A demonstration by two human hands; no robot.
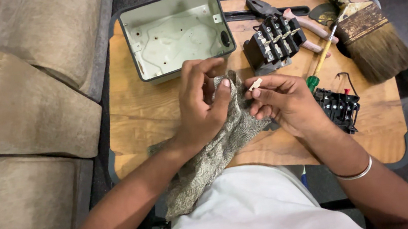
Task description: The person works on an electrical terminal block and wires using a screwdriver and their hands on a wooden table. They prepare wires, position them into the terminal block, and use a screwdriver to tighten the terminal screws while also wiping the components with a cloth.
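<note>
A wooden table (133,112) holds an open metal box (175,31) and a big paintbrush (367,36). The left hand (203,104) squeezes a grey cloth (217,148) over the table's front edge. The right hand (283,101) pinches a tiny pale part (255,84) just beside the cloth.

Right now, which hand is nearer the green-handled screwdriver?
Right. The right hand is just left of the green-handled screwdriver, pinching a small white part. The left hand is farther left, bunching the grey cloth.
</note>
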